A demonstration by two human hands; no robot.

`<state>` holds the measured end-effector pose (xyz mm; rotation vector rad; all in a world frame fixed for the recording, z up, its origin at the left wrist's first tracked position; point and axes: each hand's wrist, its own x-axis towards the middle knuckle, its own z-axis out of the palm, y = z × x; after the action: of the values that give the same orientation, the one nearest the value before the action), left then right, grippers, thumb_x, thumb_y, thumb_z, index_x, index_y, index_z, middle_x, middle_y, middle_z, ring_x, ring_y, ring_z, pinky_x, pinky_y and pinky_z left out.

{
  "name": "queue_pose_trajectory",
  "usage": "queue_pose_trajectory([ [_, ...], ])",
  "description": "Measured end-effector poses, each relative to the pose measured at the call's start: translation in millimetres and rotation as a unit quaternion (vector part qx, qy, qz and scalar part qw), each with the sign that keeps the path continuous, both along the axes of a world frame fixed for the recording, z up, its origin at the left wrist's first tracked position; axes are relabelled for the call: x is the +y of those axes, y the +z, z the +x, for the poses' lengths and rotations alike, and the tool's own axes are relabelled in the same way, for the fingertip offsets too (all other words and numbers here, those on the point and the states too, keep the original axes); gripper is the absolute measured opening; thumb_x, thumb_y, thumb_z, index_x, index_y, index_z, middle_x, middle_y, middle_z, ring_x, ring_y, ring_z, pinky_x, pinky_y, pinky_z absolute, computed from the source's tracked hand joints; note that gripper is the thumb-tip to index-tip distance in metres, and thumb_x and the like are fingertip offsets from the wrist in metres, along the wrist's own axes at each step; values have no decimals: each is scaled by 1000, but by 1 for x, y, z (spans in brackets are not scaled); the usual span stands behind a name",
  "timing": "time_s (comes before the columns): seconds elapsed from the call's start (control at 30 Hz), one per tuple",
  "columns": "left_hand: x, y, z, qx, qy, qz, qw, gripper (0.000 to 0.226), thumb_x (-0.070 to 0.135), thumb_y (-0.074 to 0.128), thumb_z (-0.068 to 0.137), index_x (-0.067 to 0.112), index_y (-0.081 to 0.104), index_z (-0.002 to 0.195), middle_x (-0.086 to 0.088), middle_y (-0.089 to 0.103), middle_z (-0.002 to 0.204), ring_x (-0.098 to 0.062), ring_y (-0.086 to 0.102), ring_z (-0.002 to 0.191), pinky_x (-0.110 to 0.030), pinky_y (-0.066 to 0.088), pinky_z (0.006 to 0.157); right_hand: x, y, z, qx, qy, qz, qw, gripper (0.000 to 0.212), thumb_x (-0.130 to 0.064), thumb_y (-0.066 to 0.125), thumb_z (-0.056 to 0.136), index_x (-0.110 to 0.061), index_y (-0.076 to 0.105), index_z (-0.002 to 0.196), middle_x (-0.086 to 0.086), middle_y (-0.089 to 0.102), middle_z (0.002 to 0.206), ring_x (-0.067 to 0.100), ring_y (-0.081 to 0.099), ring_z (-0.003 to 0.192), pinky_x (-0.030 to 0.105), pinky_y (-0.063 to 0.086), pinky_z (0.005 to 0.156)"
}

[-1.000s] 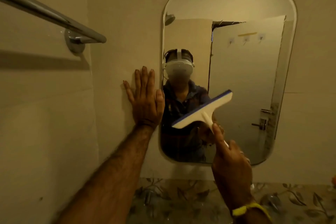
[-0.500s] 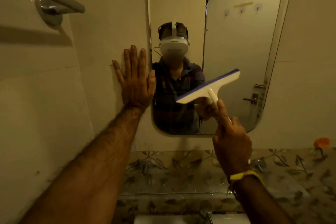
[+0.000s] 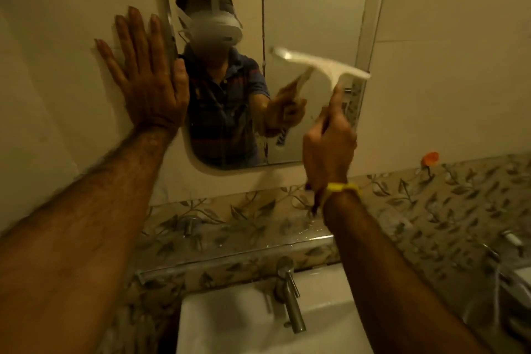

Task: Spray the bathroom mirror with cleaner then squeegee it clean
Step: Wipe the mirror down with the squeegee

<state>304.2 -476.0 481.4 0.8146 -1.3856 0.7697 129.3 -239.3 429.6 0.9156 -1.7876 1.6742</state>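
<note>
Fingers [image 3: 330, 135] of my right hand are clamped on the squeegee [image 3: 321, 64] handle, blade tilted at the mirror [image 3: 316, 23]'s lower right; my left hand [image 3: 146, 77] lies flat, fingers apart, on the wall. Blade contact is blurred, so it could skip and streak, or clip the frame.

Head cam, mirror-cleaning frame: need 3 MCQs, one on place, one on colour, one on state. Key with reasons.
1. Where is the left hand?
A. Flat on the wall beside the mirror's left edge
B. On the tap
C. In the basin

2. What colour is the band on the right wrist?
A. Red
B. Yellow
C. Black

3. What is the right hand doing?
A. Hanging empty
B. Gripping the squeegee handle
C. Holding a spray bottle

Key:
1 A: fingers are spread on the wall by the mirror.
2 B: the wristband shows yellow.
3 B: fingers close round the handle, with the squeegee blade in front of the glass.
</note>
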Motion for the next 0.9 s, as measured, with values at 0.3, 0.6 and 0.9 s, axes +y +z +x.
queue_pose_trajectory([
  [0.3, 1, -2, 8, -11, 6, 2, 1000, 61, 45, 20, 108, 23, 10, 163, -14, 23, 167, -34, 19, 155, -63, 7, 122, -24, 21, 16, -76, -10, -94, 993, 51, -10, 43, 100, -6, 32, 150, -19, 35, 60, -5, 43, 45, -6, 32, 46],
  [0.6, 11, -4, 6, -22, -19, 13, 999, 61, 46, 25, 108, 21, 14, 163, -14, 23, 167, -35, 20, 155, -65, 11, 121, -32, 43, 25, -145, 8, -151, 978, 50, -10, 42, 100, -3, 33, 149, -25, 35, 62, -25, 49, 56, -9, 30, 47],
  [0.9, 16, -2, 12, -43, -66, 18, 997, 59, 44, 27, 109, 18, 22, 161, -17, 23, 167, -36, 18, 155, -64, 7, 122, -41, -26, 114, -114, 114, -29, 986, 56, -19, 40, 102, -19, 22, 154, -2, 52, 59, 6, 45, 47, 15, 36, 45],
])
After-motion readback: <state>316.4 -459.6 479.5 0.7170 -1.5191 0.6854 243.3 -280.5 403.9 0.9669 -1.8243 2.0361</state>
